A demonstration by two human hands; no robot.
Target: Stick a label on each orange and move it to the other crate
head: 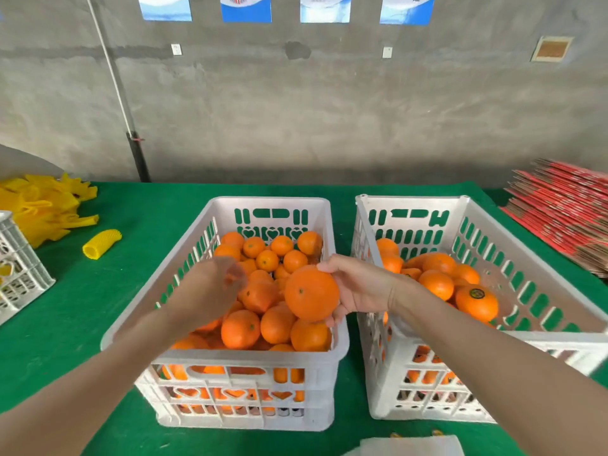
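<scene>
Fingers of the right hand (360, 291) curl round an orange (311, 292), holding it above the right edge of the left crate (246, 358), which is heaped with oranges. The left hand (210, 287) hovers just beside the fruit, too blurred to tell its grip. Beside them on the green table (98, 291), the right crate (411, 201) holds a labelled orange (477, 306).

You faced a rough grey concrete wall (329, 110) with four blue-and-white posters (246, 8) along its top, two white plates (176, 49) lower, and a white pipe (111, 67) slanting down toward your green-covered table (98, 291).
</scene>
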